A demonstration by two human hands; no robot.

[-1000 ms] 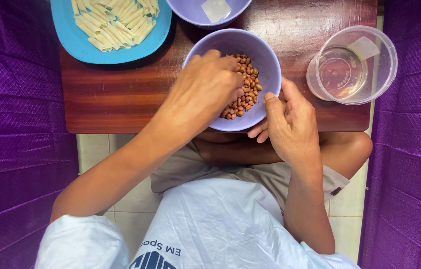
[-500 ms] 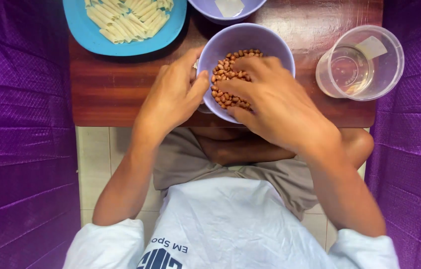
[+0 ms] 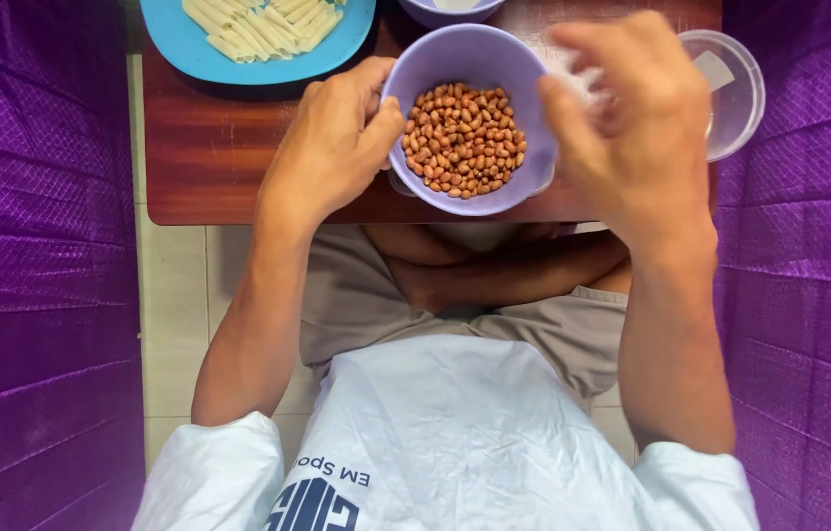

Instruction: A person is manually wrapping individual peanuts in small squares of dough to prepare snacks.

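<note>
Already our left hand [image 3: 332, 147] clamps the purple bowl [image 3: 455, 69] of peanuts [image 3: 463, 140] at the desk's [image 3: 209, 147] near edge — our right hand [image 3: 632, 128] hovers loosely apart; a nudge could tip it off.

The blue plate [image 3: 258, 61] of pasta tubes and a second purple bowl [image 3: 450, 12] are cut off by the top edge. The right hand [image 3: 632, 128] is blurred, so its grip cannot be judged, and much of the clear round container [image 3: 735, 93] is hidden behind it. The table [image 3: 209, 157] is cropped at the top.
</note>
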